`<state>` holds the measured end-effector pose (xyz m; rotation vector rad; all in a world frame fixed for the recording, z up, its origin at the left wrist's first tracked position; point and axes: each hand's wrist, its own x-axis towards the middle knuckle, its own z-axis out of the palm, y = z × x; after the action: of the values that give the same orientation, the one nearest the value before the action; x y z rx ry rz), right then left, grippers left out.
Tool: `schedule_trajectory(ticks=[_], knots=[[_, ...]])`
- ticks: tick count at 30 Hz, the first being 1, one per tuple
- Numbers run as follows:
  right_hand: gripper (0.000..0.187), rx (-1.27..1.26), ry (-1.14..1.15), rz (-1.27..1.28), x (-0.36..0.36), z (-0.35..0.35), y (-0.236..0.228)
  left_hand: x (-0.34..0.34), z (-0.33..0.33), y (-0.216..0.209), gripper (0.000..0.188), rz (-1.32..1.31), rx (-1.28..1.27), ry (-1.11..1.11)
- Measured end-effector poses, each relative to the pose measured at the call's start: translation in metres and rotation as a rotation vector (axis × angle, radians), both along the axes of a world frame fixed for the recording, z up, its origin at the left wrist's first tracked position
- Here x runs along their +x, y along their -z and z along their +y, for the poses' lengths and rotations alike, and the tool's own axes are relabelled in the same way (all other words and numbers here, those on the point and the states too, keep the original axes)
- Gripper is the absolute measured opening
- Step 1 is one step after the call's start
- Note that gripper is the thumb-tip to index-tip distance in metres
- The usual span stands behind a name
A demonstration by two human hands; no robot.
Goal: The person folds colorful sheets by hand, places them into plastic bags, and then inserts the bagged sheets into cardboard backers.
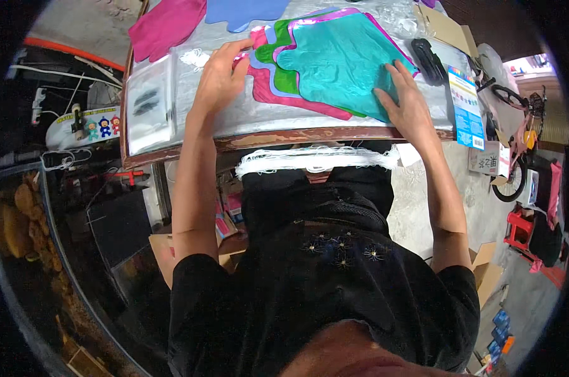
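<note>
A fanned stack of thin, shiny, wavy-edged sheets lies on the table before me. The teal sheet [341, 66] is on top, with a metallic pink-purple sheet [390, 36], a green sheet [287, 81] and a magenta sheet [272, 95] showing under it, along with some blue. My left hand [218, 78] is at the stack's left edge, fingers stretched out and thumb apart, its fingertips by the pink corner. On the teal sheet's right side rests my right hand [407, 103], fingers spread. Neither hand grips anything that I can see.
White strings [316, 160] hang across my lap at the table edge [284, 137]. Clear plastic bags [149, 107] lie left, near a white string tangle [194, 58]. To the right are a black object [428, 61] and a blue-white printed package [465, 110]. More magenta [165, 26] and blue sheets [243, 12] lie farther back.
</note>
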<state>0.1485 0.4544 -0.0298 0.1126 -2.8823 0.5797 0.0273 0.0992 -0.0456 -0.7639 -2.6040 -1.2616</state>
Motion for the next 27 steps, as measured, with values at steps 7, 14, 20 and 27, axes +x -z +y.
schedule_trajectory(ticks=[7, 14, 20, 27], knots=[[0.058, -0.005, -0.005, 0.042, -0.008, -0.020, 0.001, -0.005, -0.004, 0.006, 0.039, 0.081, -0.015, 0.025], [0.062, 0.134, 0.110, 0.207, -0.043, 0.018, 0.011, 0.004, -0.003, -0.003, 0.049, 0.117, -0.086, -0.034], [0.065, 0.085, 0.069, 0.106, -0.046, 0.000, 0.025, 0.003, 0.002, 0.000, 0.050, 0.012, -0.052, -0.033], [0.069, -0.010, -0.025, 0.123, -0.052, 0.000, 0.014, 0.006, -0.015, -0.001, 0.056, -0.085, 0.008, 0.033]])
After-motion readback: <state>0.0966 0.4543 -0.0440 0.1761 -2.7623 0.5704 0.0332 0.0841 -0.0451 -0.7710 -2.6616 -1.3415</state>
